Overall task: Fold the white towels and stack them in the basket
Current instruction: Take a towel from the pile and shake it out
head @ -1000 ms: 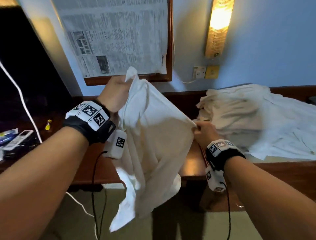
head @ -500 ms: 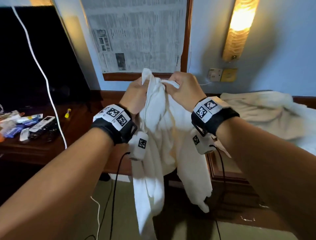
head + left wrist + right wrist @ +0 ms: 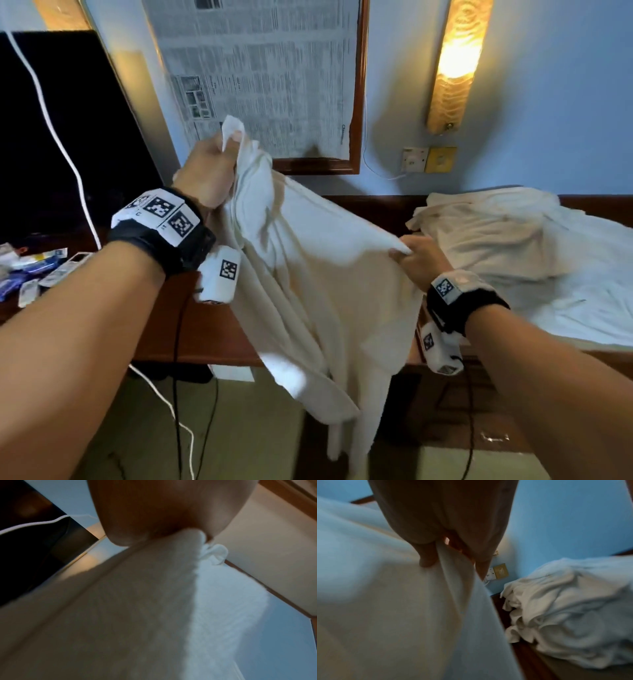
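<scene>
White terry towel [image 3: 318, 274]: held in the air in front of the dark wooden desk [image 3: 205, 335], spread between both hands, lower part hanging in loose folds below the desk edge.
Left hand [image 3: 209, 171]: raised high, fingers curled round one bunched corner of the towel; small tip of cloth sticking up above the fist.
Left wrist view: gathered corner [image 3: 197, 542] pinched under the palm, cloth falling away towards the camera; picture blurred.
Right hand [image 3: 419, 258]: lower and further right, pinching the towel's upper edge.
Right wrist view: thumb [image 3: 426, 555] on one side of the cloth edge, fingers [image 3: 481, 561] on the other; picture blurred.
Upper edge of towel: running taut and slanting down from left hand to right hand.
Pile of unfolded white towels [image 3: 520, 253]: crumpled on the desk to the right, just beside the right hand, not touching it as far as visible.
Basket: not visible in any view.
Black wristbands with square printed markers: one on each wrist [image 3: 161, 222], [image 3: 459, 294], each with a small white camera unit below.
Framed newspaper sheet [image 3: 267, 75]: on the blue wall behind the towel.
Lit amber wall lamp [image 3: 452, 65]: right of the frame, above a wall socket [image 3: 415, 159].
Small packets and a remote [image 3: 41, 270]: on the desk at far left, below a dark screen [image 3: 51, 137].
</scene>
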The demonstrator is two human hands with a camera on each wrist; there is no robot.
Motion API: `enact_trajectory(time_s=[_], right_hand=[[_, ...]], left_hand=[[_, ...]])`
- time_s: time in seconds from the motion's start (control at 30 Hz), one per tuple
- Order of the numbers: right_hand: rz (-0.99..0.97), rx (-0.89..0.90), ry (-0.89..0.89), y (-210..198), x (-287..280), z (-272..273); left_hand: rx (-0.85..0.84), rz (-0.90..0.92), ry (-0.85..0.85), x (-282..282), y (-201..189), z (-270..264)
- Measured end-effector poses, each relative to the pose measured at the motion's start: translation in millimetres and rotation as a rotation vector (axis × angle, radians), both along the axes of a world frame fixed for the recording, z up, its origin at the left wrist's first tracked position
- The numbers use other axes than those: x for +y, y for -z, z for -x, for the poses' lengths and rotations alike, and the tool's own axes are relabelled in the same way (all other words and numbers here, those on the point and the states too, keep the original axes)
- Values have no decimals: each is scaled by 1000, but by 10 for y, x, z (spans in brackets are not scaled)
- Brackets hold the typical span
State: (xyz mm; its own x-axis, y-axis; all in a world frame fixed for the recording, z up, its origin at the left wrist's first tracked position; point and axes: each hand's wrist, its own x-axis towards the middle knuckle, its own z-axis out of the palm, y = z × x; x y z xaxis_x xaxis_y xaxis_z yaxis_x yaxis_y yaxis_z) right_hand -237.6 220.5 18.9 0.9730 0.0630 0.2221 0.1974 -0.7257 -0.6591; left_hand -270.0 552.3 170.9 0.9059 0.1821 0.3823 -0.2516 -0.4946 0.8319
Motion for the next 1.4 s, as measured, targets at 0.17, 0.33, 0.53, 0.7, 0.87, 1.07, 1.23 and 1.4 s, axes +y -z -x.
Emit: enact_trajectory(time_s=[0.17, 0.33, 0.53, 0.7, 0.87, 1.07, 1.23, 1.4], right_hand=[[-123, -182, -163, -766, 739, -2], [23, -390, -215, -1356, 1263, 8], [59, -358, -203, -1225, 1303, 266], [37, -7, -108, -561, 877, 449], [200, 166, -73, -166, 702, 557], [162, 123, 216, -239, 393, 423], [85, -242, 331, -871, 539, 321], [12, -502, 88, -1624, 995, 319]], left_hand=[[93, 230, 274, -99, 153, 65], [118, 316, 448, -332, 333, 90], [14, 81, 304, -142, 218, 58], [-75, 68, 161, 218, 46, -9], [-51, 131, 214, 335, 20, -1], [-5, 117, 311, 522, 15, -7], [208, -79, 690, 628, -193, 174], [150, -233, 795, 792, -537, 246]])
